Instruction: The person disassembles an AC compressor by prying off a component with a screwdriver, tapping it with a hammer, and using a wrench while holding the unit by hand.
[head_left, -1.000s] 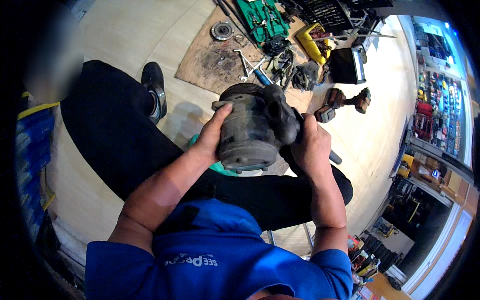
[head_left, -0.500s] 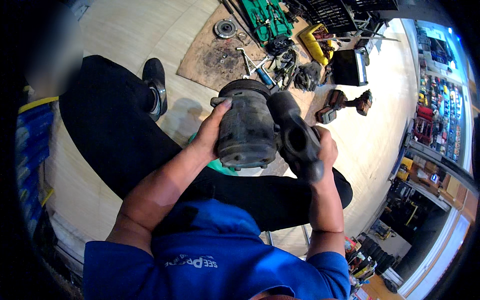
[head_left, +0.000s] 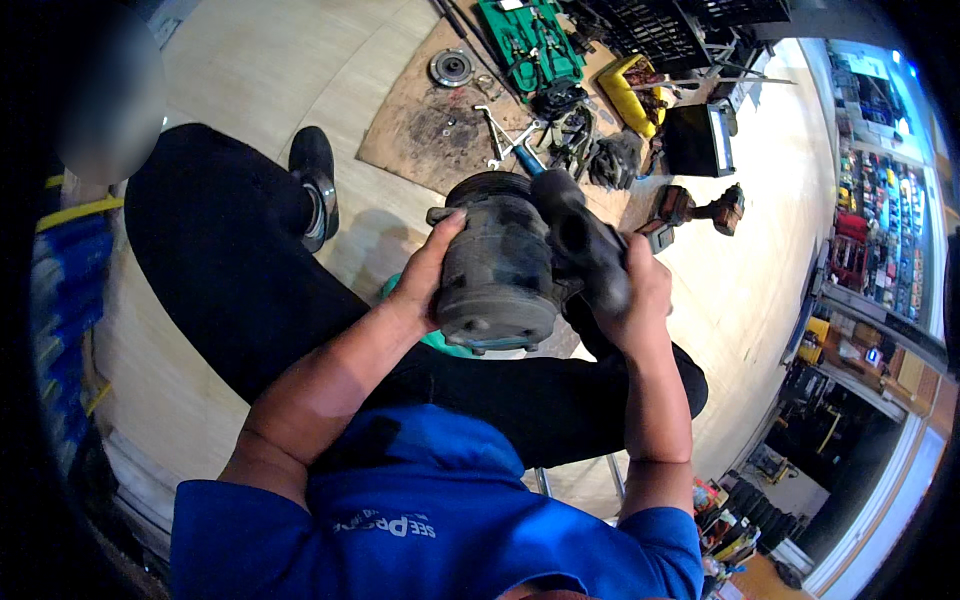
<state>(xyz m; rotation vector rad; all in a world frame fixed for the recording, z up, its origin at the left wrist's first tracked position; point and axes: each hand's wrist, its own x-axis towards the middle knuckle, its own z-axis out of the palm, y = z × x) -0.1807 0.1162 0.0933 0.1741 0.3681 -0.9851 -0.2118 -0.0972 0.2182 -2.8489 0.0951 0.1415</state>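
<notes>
My left hand wraps round the left side of a grimy grey air-conditioning compressor, thumb by a small mounting lug. Its dark ringed end points away from me and its bolted end faces me, over my lap. On the compressor's right, my right hand is closed round a black tool that looks like a thick-headed hammer with a dark hollow in its middle. The tool is smeared by motion and overlaps the compressor's right side; whether they touch I cannot tell. The right fingers are partly hidden behind it.
Beyond my hands a stained board bears a round pulley-like disc, spanners and dark gloves. A green tool case, yellow container, black battery-like box and cordless drivers lie further off. Something green shows below the compressor.
The black tool has swung, its near end shifting up and partly behind my right hand. That hand has risen slightly. The compressor has tipped a little, showing more of its bolted end.
</notes>
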